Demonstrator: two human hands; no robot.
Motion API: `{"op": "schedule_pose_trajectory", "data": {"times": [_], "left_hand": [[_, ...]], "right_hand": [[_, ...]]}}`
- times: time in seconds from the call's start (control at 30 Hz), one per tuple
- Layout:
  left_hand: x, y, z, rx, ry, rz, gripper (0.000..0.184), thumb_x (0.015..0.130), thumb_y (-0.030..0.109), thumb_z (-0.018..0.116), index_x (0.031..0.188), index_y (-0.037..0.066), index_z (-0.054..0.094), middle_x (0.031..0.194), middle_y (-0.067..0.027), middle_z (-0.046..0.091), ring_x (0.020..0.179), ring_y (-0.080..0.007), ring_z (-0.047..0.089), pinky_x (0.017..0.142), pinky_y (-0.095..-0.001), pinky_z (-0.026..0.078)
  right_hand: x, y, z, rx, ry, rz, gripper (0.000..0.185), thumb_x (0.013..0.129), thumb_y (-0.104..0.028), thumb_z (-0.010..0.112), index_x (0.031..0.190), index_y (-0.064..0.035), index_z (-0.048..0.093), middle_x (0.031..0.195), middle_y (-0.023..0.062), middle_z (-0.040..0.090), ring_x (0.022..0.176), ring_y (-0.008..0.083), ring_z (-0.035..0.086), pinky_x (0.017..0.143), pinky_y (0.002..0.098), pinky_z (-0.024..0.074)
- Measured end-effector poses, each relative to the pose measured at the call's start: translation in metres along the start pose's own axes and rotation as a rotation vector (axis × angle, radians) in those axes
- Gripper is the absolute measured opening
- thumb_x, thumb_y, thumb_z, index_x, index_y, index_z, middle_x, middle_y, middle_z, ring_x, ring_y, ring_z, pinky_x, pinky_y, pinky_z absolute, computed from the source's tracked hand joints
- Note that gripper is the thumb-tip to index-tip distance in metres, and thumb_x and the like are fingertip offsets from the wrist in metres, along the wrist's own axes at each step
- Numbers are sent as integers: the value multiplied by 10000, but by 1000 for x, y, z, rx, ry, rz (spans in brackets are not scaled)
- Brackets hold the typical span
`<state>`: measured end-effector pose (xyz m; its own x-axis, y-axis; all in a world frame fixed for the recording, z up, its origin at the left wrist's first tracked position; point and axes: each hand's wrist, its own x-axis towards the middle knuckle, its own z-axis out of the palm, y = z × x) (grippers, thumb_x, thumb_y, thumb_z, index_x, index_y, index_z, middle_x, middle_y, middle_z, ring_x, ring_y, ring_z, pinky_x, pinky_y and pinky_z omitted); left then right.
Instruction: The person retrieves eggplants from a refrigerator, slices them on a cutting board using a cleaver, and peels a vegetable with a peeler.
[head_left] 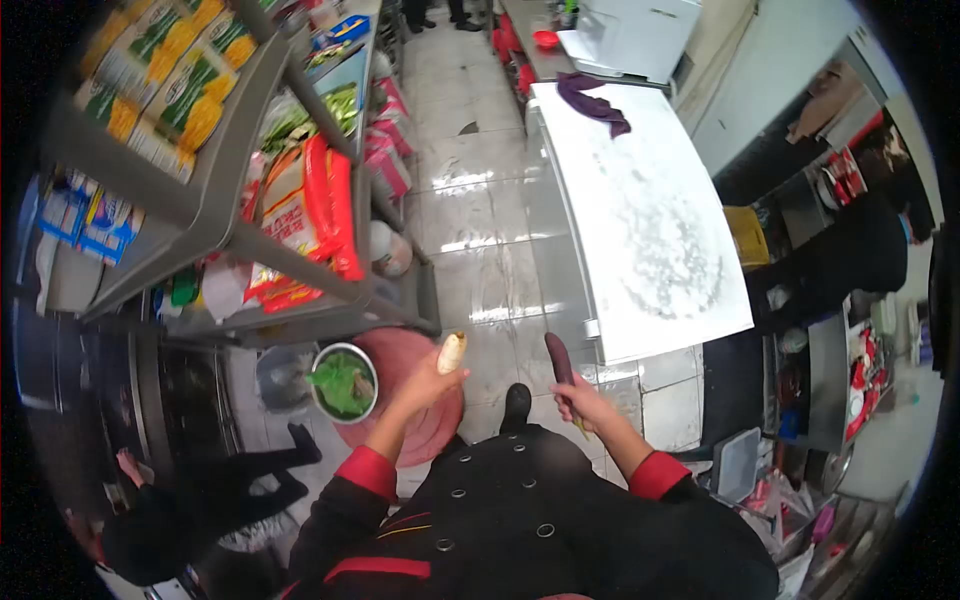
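My left hand (423, 385) is closed round a pale, cream-coloured root vegetable (453, 352), carrot-like with a brownish tip, held upright. My right hand (583, 402) grips a dark purple carrot (559, 358) whose tapered body points up and away from me. A small yellowish-green bit shows just below that hand. Both vegetables are in the air in front of my body, well apart from each other. Nearest my left hand, below it, stands a large reddish round tub or lid (425, 435). A metal bowl (373, 400) of green leaves (342, 385) is beside it.
A white-topped chest or counter (650, 220), its surface wet or frosty, stands ahead right with a dark purple cloth (595, 102) on it. Grey shelving (235, 225) with cartons and red bags (310, 220) lines the left. Tiled floor (480, 220) runs between. Other people (200, 500) are nearby.
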<state>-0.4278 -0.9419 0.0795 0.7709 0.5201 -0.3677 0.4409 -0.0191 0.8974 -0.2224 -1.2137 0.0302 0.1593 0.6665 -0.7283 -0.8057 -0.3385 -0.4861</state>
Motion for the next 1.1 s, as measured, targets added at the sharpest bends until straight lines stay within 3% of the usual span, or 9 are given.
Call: {"op": "schedule_pose_trajectory", "data": {"times": [0.17, 0.2, 0.23, 0.33, 0.4, 0.67, 0.87, 0.97, 1.1], "left_hand": [[39, 14, 26, 333, -142, 76, 568, 816, 365, 809, 1191, -5, 596, 981, -216, 690, 898, -310, 676, 782, -428, 511], [44, 13, 29, 438, -172, 52, 549, 817, 370, 809, 1163, 3, 594, 951, -196, 680, 868, -298, 662, 767, -420, 506], [48, 15, 32, 544, -198, 33, 530, 818, 375, 810, 1136, 11, 592, 921, -175, 670, 838, -286, 648, 752, -412, 500], [52, 13, 32, 493, -188, 64, 546, 810, 413, 811, 1120, 15, 602, 923, -183, 677, 836, -302, 649, 753, -418, 502], [60, 1, 25, 468, -163, 74, 552, 803, 421, 818, 1105, 8, 612, 927, -183, 678, 844, -294, 647, 764, -422, 502], [111, -3, -13, 239, -115, -129, 539, 796, 351, 823, 1143, -1, 608, 900, -127, 698, 716, -192, 663, 671, -359, 533], [250, -14, -48, 170, -151, -169, 501, 805, 345, 819, 1105, 0, 613, 826, -90, 685, 635, -160, 651, 592, -341, 524], [325, -11, -63, 76, -44, -187, 447, 819, 325, 798, 1083, 9, 623, 791, -75, 681, 612, -152, 651, 580, -341, 524], [442, 7, -96, 129, 7, -190, 520, 780, 352, 803, 1140, 22, 626, 894, -147, 710, 760, -266, 702, 693, -394, 547]], "right_hand": [[-34, 3, -29, -273, 289, -319, 674, 922, -83, 650, 1492, -132, 294, 649, 13, 464, 380, 108, 401, 327, 290, 309], [-34, -4, -35, -382, 357, -285, 749, 912, -122, 674, 1540, -130, 266, 788, 91, 617, 527, 195, 592, 453, 343, 471], [-23, -8, -43, -374, 359, -303, 749, 912, -122, 674, 1540, -130, 266, 788, 91, 617, 527, 195, 592, 453, 343, 471], [15, -31, -54, -844, 545, -955, 783, 899, -172, 694, 1555, -118, 270, 1051, 195, 697, 833, 323, 711, 726, 403, 561], [7, -84, -30, -684, 559, -670, 754, 892, -212, 706, 1531, -96, 322, 1244, 260, 650, 1120, 396, 660, 952, 411, 502], [49, -235, -48, -1109, 640, -677, 719, 857, -256, 724, 1490, -151, 400, 1079, 251, 704, 983, 432, 685, 842, 469, 533], [133, -330, -98, -1377, 806, -870, 665, 836, -210, 712, 1449, -136, 465, 1090, 235, 663, 997, 441, 642, 832, 505, 512], [178, -342, -121, -1535, 856, -502, 635, 805, -180, 707, 1390, -77, 483, 1073, 249, 636, 1049, 445, 612, 888, 509, 506], [199, -361, -109, -1625, 897, -152, 449, 855, -123, 594, 1286, -44, 499, 1131, 284, 617, 1022, 477, 635, 902, 523, 521]]}}
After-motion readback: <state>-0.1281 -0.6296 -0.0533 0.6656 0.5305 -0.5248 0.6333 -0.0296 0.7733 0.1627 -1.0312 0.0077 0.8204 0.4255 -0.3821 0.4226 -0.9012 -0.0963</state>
